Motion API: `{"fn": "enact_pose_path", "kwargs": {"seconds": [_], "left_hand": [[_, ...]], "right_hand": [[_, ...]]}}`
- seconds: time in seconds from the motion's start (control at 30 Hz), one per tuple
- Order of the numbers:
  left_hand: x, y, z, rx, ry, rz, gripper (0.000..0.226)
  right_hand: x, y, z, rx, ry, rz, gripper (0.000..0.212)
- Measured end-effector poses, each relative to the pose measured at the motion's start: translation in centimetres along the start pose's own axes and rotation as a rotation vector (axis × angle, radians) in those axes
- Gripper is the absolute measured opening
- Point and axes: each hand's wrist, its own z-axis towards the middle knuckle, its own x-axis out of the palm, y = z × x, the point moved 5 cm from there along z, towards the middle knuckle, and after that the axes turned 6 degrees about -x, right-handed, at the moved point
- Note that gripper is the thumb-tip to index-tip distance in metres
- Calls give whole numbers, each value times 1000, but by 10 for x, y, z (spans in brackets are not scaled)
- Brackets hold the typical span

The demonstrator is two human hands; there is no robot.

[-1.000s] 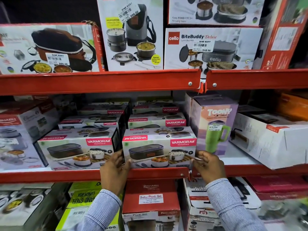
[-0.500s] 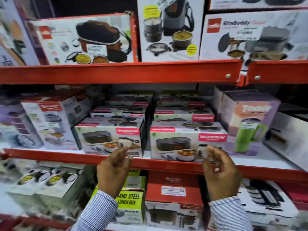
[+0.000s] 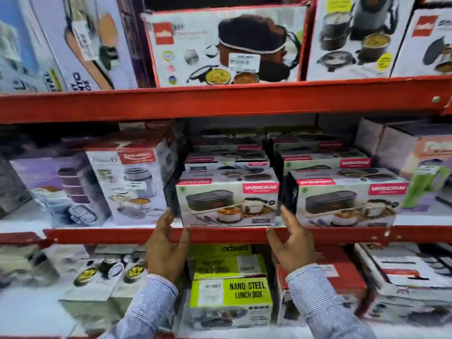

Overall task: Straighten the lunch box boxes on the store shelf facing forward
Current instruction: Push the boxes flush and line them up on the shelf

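Observation:
Two white Varmora lunch box boxes stand at the front of the middle shelf, with more stacked behind them. The left Varmora box sits turned a little, so its dark left side shows. The right Varmora box faces forward. My left hand is at the left box's lower left corner, fingers spread, thumb at the bottom front edge. My right hand is at its lower right corner, fingers reaching into the gap between the two boxes. Neither hand clasps the box.
The red shelf lip runs just under the boxes. A white and red tiffin box stands angled to the left, a green tumbler box to the right. Below are a Nano Steel lunch box and a red box. Large boxes fill the top shelf.
My hands let go of the right Varmora box and moved left to flank the left Varmora box. The view swung left with them.

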Motion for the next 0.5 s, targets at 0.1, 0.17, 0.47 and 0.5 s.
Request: {"fn": "enact_pose_path", "kwargs": {"seconds": [0.1,0.17,0.47,0.5], "left_hand": [[1,-3,8,55,76,15,67],[1,-4,12,66,109,2,68],[3,-9,24,68,192,-72,62],[4,-7,24,72,186,-82,61]], "right_hand": [[8,6,7,39,-2,-94,71],[12,8,13,69,14,-129,73],[13,12,23,139,51,-133,66],[12,9,21,129,46,-130,66]]}}
